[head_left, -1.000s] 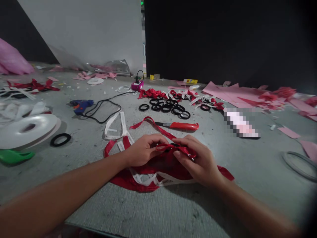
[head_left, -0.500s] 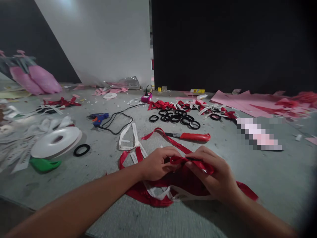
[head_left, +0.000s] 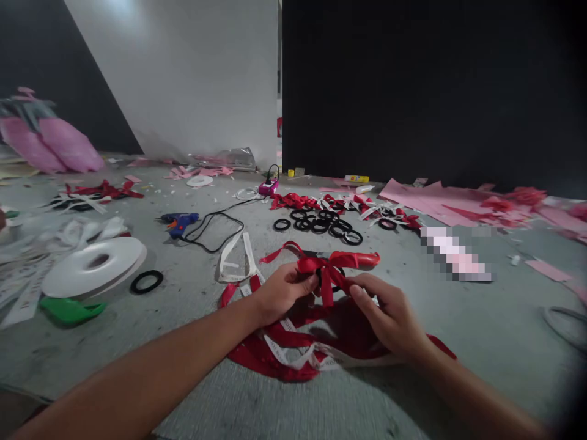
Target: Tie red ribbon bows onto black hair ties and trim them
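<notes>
Between my two hands is a red ribbon bow (head_left: 326, 269) tied on a black ring (head_left: 340, 282), one tail hanging down. My left hand (head_left: 287, 294) is closed in a pinch at the left side of the ring and bow. At the right, my right hand (head_left: 389, 311) pinches the red ribbon between thumb and fingers. Under both hands lies a loose heap of red ribbon (head_left: 275, 360) and printed white ribbon (head_left: 328, 359). Just behind the bow is a red-handled utility knife (head_left: 367, 260), partly hidden.
Black rings (head_left: 321, 225) lie in a pile beyond, with finished red and white bows (head_left: 298, 200) behind. A blue glue gun (head_left: 182, 223) with its cord, a white ribbon spool (head_left: 92, 263), a single black ring (head_left: 147, 282) and a green piece (head_left: 71, 311) are at left. Pink sheets (head_left: 426, 198) lie back right.
The red ribbon, folded between my fingers before, now shows as a bow on a black ring, raised slightly. My hands have moved a little apart, and the view has turned slightly right.
</notes>
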Motion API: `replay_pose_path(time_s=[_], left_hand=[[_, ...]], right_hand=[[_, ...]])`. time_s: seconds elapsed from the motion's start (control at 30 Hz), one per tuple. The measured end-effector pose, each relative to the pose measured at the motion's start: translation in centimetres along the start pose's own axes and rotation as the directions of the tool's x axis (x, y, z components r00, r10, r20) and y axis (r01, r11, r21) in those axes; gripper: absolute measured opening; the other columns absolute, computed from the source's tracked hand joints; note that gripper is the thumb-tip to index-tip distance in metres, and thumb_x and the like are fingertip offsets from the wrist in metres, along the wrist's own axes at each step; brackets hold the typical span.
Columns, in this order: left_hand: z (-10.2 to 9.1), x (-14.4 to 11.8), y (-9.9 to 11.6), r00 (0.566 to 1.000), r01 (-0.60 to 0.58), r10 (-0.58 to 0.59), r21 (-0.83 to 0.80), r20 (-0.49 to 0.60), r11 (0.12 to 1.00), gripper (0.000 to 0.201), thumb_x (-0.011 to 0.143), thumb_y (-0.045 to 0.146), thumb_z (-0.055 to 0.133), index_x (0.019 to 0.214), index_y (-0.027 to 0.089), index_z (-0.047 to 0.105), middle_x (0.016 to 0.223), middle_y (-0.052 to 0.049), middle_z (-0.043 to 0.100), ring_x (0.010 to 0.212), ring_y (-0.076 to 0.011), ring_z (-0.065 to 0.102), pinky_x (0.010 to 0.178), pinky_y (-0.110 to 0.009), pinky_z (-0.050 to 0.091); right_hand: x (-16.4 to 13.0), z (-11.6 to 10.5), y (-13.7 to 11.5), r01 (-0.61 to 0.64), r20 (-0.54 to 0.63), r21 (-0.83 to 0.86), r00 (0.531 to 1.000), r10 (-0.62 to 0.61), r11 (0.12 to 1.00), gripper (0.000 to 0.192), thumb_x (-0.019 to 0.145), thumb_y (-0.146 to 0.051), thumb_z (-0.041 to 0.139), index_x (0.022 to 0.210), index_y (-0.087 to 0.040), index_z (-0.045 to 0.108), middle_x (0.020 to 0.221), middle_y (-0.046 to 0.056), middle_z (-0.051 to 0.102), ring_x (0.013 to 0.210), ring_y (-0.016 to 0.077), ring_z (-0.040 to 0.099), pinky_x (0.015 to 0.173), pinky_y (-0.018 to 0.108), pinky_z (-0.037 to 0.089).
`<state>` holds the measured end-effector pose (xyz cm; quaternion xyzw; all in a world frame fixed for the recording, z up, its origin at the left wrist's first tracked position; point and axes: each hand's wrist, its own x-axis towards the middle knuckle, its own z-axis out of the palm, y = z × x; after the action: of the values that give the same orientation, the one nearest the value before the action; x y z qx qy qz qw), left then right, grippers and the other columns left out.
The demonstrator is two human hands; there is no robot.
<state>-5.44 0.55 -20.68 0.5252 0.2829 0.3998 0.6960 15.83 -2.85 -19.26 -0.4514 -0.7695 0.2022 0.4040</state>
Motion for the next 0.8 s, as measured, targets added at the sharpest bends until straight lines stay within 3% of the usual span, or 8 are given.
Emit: replay_pose_path(time_s=[0.17, 0.3, 0.4, 0.57, 0.67, 0.8], left_hand=[[0.1, 0.0, 0.2, 0.999, 0.031, -0.031, -0.014, 0.018, 0.999, 0.035, 0.077, 0.042, 0.074, 0.096, 0.013, 0.065, 0.075, 0.0, 0.059, 0.064, -0.0101, 0.051, 0.063, -0.023, 0.042], [0.3, -0.1, 0.4, 0.999, 0.049, -0.049, -0.024, 0.009, 0.998, 0.035, 0.076, 0.04, 0.075, 0.097, 0.014, 0.066, 0.077, -0.001, 0.059, 0.066, -0.0108, 0.052, 0.063, -0.024, 0.043], [0.4, -0.1, 0.5, 0.999, 0.044, -0.044, -0.012, 0.02, 0.999, 0.035, 0.075, 0.039, 0.076, 0.096, 0.013, 0.067, 0.079, -0.001, 0.06, 0.068, -0.0107, 0.052, 0.063, -0.023, 0.043], [0.3, 0.0, 0.6, 0.999, 0.049, -0.046, 0.104, -0.029, 0.993, 0.033, 0.077, 0.038, 0.074, 0.095, 0.012, 0.064, 0.069, 0.001, 0.057, 0.059, -0.0078, 0.048, 0.055, -0.02, 0.038], [0.1, 0.2, 0.4, 0.997, 0.064, -0.06, 0.121, -0.042, 0.991, 0.029, 0.081, 0.039, 0.07, 0.096, 0.014, 0.063, 0.075, -0.001, 0.061, 0.06, -0.0087, 0.051, 0.054, -0.021, 0.04], [0.0, 0.4, 0.0, 0.997, 0.052, -0.053, -0.029, -0.052, 0.998, 0.029, 0.079, 0.038, 0.071, 0.094, 0.015, 0.062, 0.081, -0.003, 0.062, 0.064, -0.0097, 0.055, 0.057, -0.023, 0.044]], right_hand=[[0.2, 0.2, -0.6, -0.019, -0.005, -0.028, 1.0, 0.019, 0.999, 0.022, 0.093, -0.035, 0.053, 0.091, -0.019, 0.068, 0.084, 0.005, 0.07, 0.076, 0.0175, 0.063, 0.069, 0.03, 0.049], [0.3, 0.4, -1.1, -0.136, 0.028, 0.018, 0.99, 0.136, 0.991, 0.027, 0.092, -0.041, 0.054, 0.093, -0.018, 0.07, 0.081, 0.003, 0.07, 0.07, 0.0159, 0.062, 0.061, 0.026, 0.047], [0.3, 0.5, -1.4, -0.2, 0.042, 0.024, 0.979, 0.199, 0.979, 0.031, 0.091, -0.044, 0.055, 0.085, -0.017, 0.069, 0.069, 0.001, 0.065, 0.061, 0.0133, 0.056, 0.053, 0.024, 0.041], [0.2, 0.4, -1.1, -0.27, 0.017, 0.121, 0.963, 0.27, 0.955, 0.032, 0.091, -0.045, 0.055, 0.087, -0.017, 0.069, 0.071, 0.001, 0.062, 0.062, 0.0129, 0.052, 0.053, 0.023, 0.039], [0.4, -0.4, 0.0, -0.348, -0.032, 0.306, 0.926, 0.375, 0.886, 0.033, 0.088, -0.048, 0.058, 0.087, -0.016, 0.068, 0.07, 0.002, 0.061, 0.059, 0.0121, 0.05, 0.051, 0.023, 0.038], [1.1, -2.4, 2.9, -0.347, -0.203, 0.53, 0.834, 0.513, 0.774, 0.031, 0.078, -0.048, 0.07, 0.081, -0.017, 0.069, 0.067, 0.001, 0.058, 0.057, 0.011, 0.049, 0.051, 0.023, 0.04]])
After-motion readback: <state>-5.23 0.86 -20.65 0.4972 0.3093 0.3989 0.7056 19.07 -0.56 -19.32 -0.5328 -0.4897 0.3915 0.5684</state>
